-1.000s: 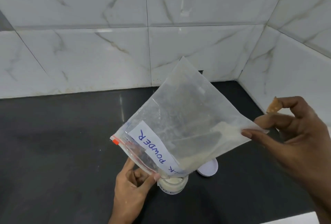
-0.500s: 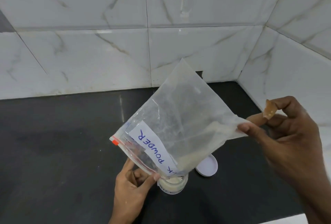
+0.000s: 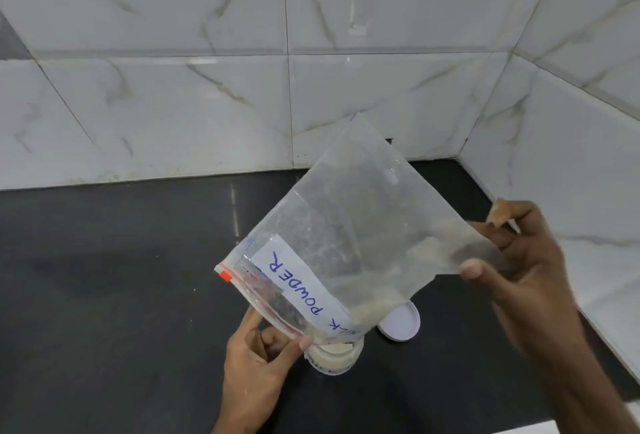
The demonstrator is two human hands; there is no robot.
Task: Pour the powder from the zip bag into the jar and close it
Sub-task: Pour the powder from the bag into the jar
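The left hand is pinching the red-striped zip edge of the clear plastic zip bag between thumb and forefinger. The bag's mouth is tipping over the small round jar just beside that thumb tip. The round white lid is lying on the black counter beyond the jar. The right hand is pinching the bag's raised bottom corner, with pale powder clinging just beside its fingertips

Clear zip bag with red strip, white blue-lettered label, white lid, black counter, grey-veined white tiles
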